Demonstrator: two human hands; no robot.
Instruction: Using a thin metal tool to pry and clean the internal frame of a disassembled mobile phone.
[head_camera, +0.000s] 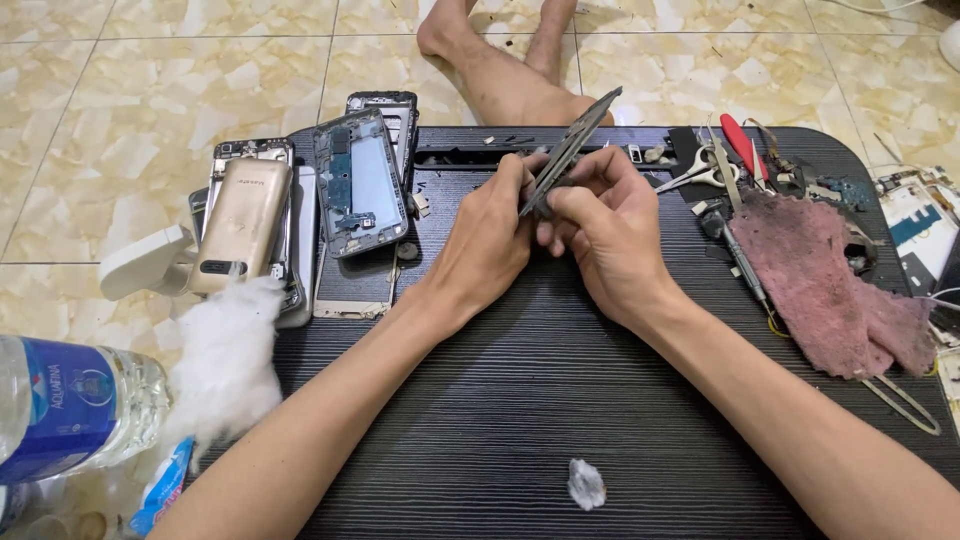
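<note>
We observe the left hand (490, 235) and right hand (605, 225) both closed in a pinch on the thin dark grey phone panel (572, 148), held edge-on and tilted, rising up and away from the fingertips above the black wood-grain table (520, 400).

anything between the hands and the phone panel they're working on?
Nothing visible. The left hand and right hand both already grip the lower end of the thin dark phone panel, held edge-on and tilted above the black table. Scissors and the pink rag lie off to the right.
</note>
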